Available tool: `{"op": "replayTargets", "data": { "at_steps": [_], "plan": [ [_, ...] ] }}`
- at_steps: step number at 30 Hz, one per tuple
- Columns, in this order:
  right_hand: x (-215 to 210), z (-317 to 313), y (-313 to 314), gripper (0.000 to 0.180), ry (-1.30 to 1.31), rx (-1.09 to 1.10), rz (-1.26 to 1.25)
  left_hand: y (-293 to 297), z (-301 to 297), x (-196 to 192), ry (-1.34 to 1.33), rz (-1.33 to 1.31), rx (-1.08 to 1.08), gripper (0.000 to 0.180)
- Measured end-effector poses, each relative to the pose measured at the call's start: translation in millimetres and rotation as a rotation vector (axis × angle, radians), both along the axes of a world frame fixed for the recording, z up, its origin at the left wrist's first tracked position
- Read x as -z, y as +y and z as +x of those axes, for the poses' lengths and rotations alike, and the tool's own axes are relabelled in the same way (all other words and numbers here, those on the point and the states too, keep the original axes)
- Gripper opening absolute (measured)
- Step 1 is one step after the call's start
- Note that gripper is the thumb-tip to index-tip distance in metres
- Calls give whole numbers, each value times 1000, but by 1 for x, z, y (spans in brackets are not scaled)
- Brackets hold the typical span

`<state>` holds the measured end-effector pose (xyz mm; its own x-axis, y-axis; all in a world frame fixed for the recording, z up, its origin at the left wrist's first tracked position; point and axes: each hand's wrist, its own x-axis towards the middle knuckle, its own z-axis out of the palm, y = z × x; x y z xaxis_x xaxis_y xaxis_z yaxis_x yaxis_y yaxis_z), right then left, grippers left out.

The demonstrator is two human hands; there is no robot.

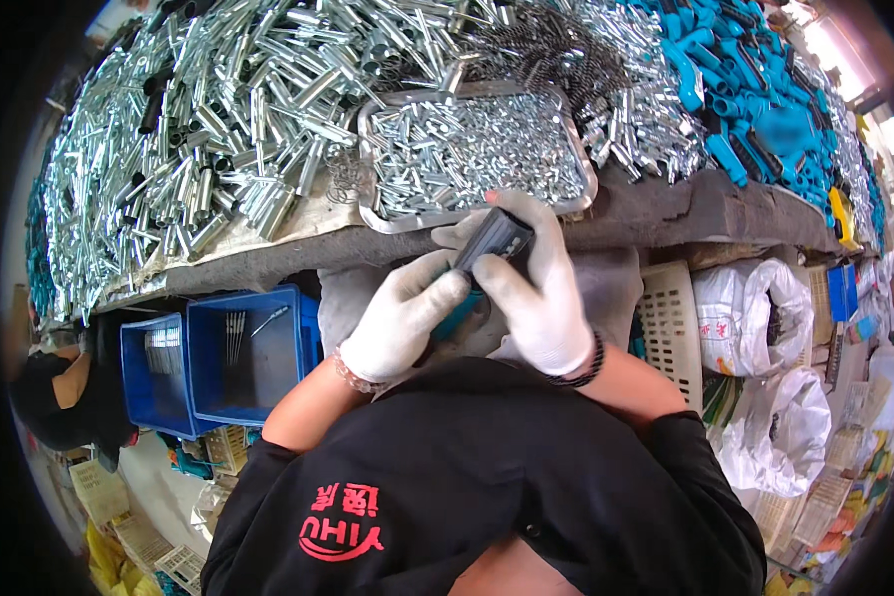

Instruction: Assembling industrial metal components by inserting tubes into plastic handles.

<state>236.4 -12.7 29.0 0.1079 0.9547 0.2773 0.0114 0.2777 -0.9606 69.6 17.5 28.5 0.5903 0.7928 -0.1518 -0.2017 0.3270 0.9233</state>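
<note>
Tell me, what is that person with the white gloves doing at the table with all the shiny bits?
A person in white fabric gloves holds a small dark grey handle-shaped plastic part in front of their chest. The right hand wraps around it from above, and the left hand steadies its lower end, where something teal shows. Just beyond, a shallow silver metal tray full of small shiny metal pins sits on the workbench, with heaps of silver metal tubes and bright blue plastic fittings behind.

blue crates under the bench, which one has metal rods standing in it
The larger blue crate, the one nearer the left hand. Thin metal rods stand against its back wall; the smaller blue crate beside it shows none clearly.
</note>
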Motion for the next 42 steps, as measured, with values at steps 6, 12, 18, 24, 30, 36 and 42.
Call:
{"op": "replayTargets", "data": {
  "at_steps": [6, 12, 18, 24, 30, 36, 42],
  "plan": [
    [-13, 28, 6, 42, -280, -252, 347, -4, -22, 8, -111, -189, 287, 77],
    [-9, 13, 13, 43, -408, -245, 459, -5, -22, 23, 61, 134, 108, 90],
    [-33, 120, 100, 32, -890, 657, 317, 3, -50, -1, 107, 39, 268, 99],
    [-4, 197, 167, 49, -1013, 829, -172, -4, -49, 14, 80, 39, 259, 83],
    [4, 212, 177, 56, -660, 740, -226, -1, -54, 18, 85, -35, 201, 64],
    [-1, 220, 160, 53, -551, 640, -193, 2, -51, 20, 129, -35, 191, 54],
    [2, 177, 154, 51, -1313, 539, 213, 1, -48, 27, 122, -53, 192, 71]
  ]
}}
